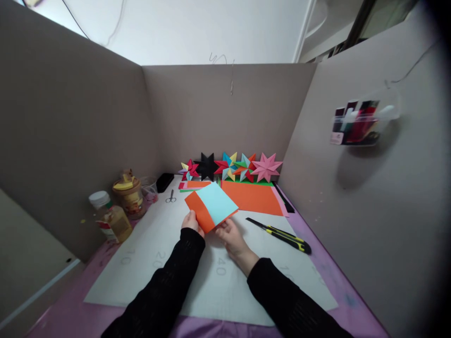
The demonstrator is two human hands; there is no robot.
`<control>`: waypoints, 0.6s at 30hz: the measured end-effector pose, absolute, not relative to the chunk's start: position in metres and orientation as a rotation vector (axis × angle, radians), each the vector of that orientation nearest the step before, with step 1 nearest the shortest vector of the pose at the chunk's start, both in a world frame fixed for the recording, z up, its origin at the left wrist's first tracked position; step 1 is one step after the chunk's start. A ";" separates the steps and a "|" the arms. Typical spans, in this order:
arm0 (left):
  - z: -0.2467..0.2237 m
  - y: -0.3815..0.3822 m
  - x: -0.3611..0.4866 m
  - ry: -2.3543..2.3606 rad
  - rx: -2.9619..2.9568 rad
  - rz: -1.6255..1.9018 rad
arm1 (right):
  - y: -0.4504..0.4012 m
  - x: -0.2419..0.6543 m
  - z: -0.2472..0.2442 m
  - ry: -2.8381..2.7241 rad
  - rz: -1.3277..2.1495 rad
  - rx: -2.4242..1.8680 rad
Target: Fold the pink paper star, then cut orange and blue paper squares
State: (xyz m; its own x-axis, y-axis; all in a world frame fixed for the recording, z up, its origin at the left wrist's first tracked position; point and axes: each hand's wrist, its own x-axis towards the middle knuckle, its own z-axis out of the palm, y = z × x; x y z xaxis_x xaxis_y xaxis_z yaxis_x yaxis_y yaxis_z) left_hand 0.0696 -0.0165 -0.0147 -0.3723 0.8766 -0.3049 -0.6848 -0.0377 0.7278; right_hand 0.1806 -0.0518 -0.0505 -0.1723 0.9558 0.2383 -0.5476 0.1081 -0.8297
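Observation:
Between my two hands, tilted above the white mat, are an orange sheet of paper (199, 212) and a light blue sheet of paper (217, 202) that overlaps it. My left hand (191, 222) is closed on the lower left edge of the orange paper. At the lower right edge, my right hand (232, 236) grips the sheets, fingers partly hidden beneath them. A yellow and black utility knife (283, 234) lies to the right of my right hand. Small scissors (171, 197) rest on the mat farther off to the left.
Folded paper stars (267, 167) stand along the back panel, behind stacked coloured paper (253, 197). A bottle with a white cap (112, 218), a brown pot (130, 197) and a clear cup (150, 190) line the left edge. Grey panels (229, 110) enclose three sides.

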 end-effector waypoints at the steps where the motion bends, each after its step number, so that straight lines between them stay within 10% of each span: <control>1: -0.017 -0.017 0.073 0.995 0.272 1.689 | -0.052 0.178 -0.052 -1.022 1.441 -0.555; 18: -0.032 -0.016 0.028 0.999 0.716 1.391 | -0.031 0.217 -0.045 -1.142 1.245 -0.846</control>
State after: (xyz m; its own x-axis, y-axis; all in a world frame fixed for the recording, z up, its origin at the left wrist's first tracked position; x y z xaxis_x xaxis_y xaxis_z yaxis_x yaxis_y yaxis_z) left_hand 0.0276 -0.0158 -0.0315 -0.0909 0.9850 -0.1464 -0.4529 0.0901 0.8870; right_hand 0.2170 -0.0312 -0.0446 -0.0497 0.9812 0.1867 -0.2702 0.1668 -0.9483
